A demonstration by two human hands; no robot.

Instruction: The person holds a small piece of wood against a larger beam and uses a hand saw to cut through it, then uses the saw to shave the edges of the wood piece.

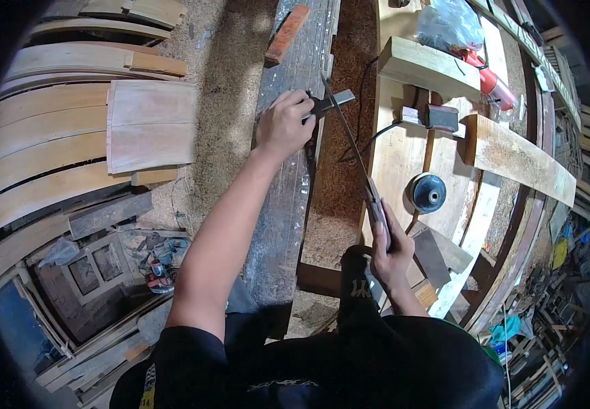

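My left hand (286,125) is closed around a dark-handled tool with a flat metal blade (338,101), above the worn bench plank (274,225). My right hand (391,247) grips the handle end of a long, thin dark tool (351,135), which looks like a saw or file. Its narrow far part slants up and to the left, and crosses the metal blade in view. Whether the two touch is hard to tell.
A reddish wood block (286,35) lies at the plank's far end. On the right bench are a thick beam (431,67), a curved wood piece (523,157), a round black disc (428,193) and a red power tool (491,82). Curved boards (49,143) lie left.
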